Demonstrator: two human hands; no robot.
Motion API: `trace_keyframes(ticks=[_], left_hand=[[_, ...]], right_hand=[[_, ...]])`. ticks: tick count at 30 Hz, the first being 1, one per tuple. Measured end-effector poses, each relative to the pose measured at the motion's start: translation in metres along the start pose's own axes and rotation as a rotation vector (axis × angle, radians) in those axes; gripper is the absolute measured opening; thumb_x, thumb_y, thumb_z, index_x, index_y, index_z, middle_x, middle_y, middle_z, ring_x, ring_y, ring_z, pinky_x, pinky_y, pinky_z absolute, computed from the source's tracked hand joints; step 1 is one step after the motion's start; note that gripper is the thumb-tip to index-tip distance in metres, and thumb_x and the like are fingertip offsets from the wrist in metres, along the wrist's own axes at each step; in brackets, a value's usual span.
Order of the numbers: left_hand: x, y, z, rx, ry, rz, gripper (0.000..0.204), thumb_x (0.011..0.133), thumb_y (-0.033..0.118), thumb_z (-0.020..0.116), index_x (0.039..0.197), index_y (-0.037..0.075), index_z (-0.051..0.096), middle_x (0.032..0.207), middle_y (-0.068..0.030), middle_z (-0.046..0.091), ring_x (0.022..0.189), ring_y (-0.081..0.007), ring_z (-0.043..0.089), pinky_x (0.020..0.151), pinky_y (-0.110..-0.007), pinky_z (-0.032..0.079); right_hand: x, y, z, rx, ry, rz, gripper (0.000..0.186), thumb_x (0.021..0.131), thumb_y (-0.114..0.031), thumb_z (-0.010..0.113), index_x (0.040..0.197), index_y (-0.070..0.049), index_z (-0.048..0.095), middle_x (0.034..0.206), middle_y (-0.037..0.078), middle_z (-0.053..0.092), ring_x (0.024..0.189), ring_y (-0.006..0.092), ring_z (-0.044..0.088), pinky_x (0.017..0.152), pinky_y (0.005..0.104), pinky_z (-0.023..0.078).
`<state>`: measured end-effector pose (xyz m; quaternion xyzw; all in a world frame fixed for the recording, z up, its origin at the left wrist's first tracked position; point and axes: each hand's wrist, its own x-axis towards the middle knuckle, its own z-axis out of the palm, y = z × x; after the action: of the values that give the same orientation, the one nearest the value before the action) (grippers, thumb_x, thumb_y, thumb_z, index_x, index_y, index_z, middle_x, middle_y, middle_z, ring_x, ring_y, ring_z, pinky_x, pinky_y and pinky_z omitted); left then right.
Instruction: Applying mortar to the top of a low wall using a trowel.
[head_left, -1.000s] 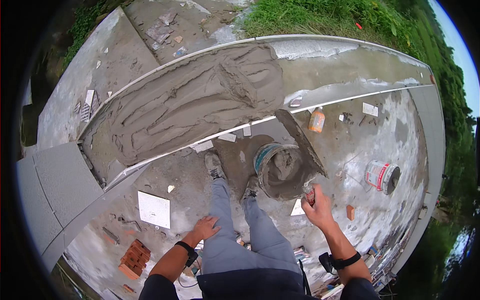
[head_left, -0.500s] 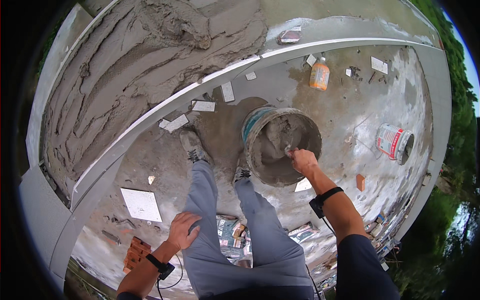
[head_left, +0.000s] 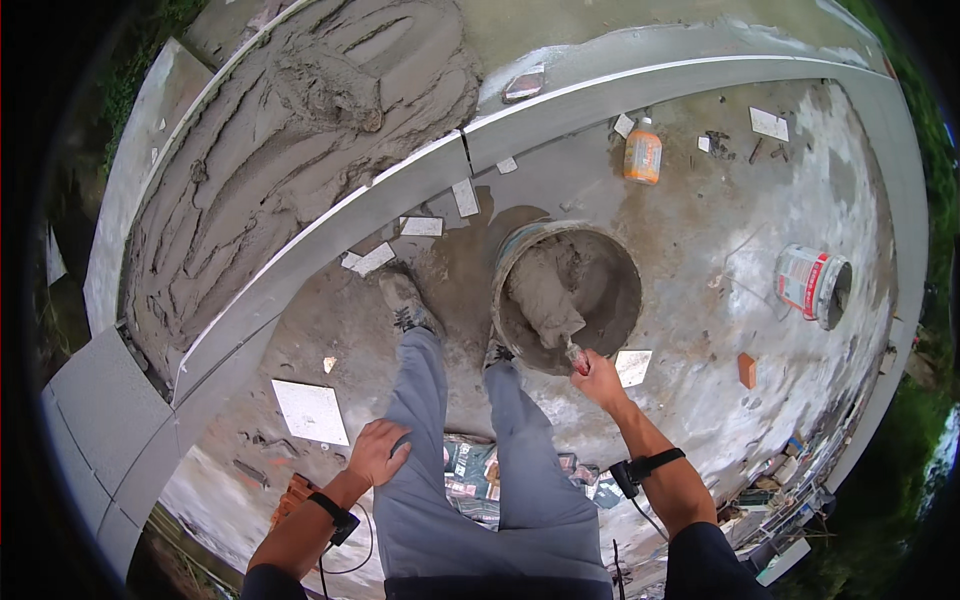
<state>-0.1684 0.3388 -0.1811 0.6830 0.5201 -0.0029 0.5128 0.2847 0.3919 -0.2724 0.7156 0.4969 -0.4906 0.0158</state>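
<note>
My right hand (head_left: 600,380) is closed around the red handle of a trowel (head_left: 577,356) at the near rim of a bucket (head_left: 638,285). The trowel's blade reaches into the bucket, and a heap of wet grey mortar (head_left: 540,295) covers most of it. More mortar coats the bucket's inner wall and lies at its bottom. My left hand (head_left: 376,453) rests on my left leg near the knee, fingers lying over the grey trousers (head_left: 420,500), holding nothing.
Wet mortar (head_left: 250,190) is spread behind a low tiled kerb (head_left: 330,225) at the left. White tile pieces (head_left: 310,412) lie on the floor. An orange bottle (head_left: 643,155) stands beyond the bucket; a smaller bucket (head_left: 805,283) lies tipped at the right, near a brick piece (head_left: 747,370).
My right hand has drawn back toward me to the bucket's near rim. The mortar-loaded trowel blade now shows more fully. My left hand stays on my leg; the view has shifted slightly.
</note>
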Motion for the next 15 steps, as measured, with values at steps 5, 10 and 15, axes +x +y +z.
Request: trace_keyframes(ticks=[5, 10, 15], left_hand=[[-0.009, 0.006, -0.001, 0.092, -0.038, -0.134, 0.04, 0.087, 0.033, 0.058, 0.118, 0.007, 0.059, 0.111, -0.0162, 0.062, 0.11, -0.0345, 0.053, 0.097, -0.043, 0.04], [-0.042, -0.004, -0.002, 0.069, 0.006, -0.356, 0.048, 0.088, 0.041, 0.056, 0.123, 0.008, 0.058, 0.118, -0.0183, 0.06, 0.117, -0.0351, 0.051, 0.103, -0.043, 0.038], [-0.055, -0.014, -0.011, -0.046, -0.013, -0.413, 0.052, 0.088, 0.045, 0.054, 0.126, 0.01, 0.057, 0.127, -0.0202, 0.057, 0.122, -0.0358, 0.049, 0.106, -0.041, 0.036]], right_hand=[[-0.056, -0.026, -0.036, 0.012, 0.048, 0.0, 0.025, 0.072, -0.018, 0.066, 0.089, -0.001, 0.055, 0.075, 0.025, 0.062, 0.076, 0.0451, 0.061, 0.066, 0.0479, 0.048], [-0.128, -0.107, -0.097, -0.038, 0.056, -0.065, 0.026, 0.074, -0.017, 0.068, 0.089, -0.002, 0.054, 0.069, 0.02, 0.06, 0.067, 0.0419, 0.061, 0.061, 0.0447, 0.048], [-0.181, -0.25, -0.153, -0.003, -0.037, -0.129, 0.032, 0.075, -0.018, 0.07, 0.093, 0.0, 0.051, 0.067, 0.017, 0.06, 0.062, 0.0361, 0.062, 0.058, 0.0422, 0.048]])
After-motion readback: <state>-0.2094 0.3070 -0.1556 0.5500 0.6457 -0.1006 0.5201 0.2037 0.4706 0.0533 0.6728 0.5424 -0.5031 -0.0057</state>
